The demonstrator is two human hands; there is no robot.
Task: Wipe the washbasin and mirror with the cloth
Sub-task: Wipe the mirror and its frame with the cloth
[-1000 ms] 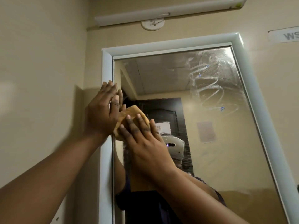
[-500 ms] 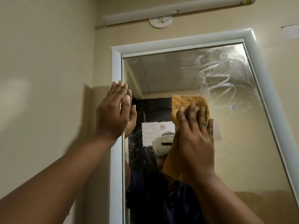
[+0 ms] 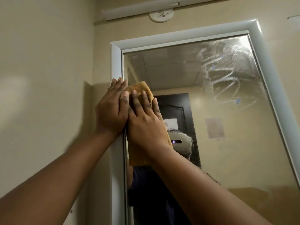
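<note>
Head view: right hand (image 3: 146, 125) presses soft, limp cloth (image 3: 139, 90) flat on mirror (image 3: 219, 143), grip spread; left hand (image 3: 112, 111) open, braced on frame (image 3: 116, 62).

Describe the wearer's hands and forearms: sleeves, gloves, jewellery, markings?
Both the left hand and the right hand are bare: no gloves, rings or watch visible. Both forearms are uncovered to the frame edge, so no sleeves show directly. No tattoos or bands that I can see. In the mirror, the reflection shows a dark blue top on the torso.
</note>
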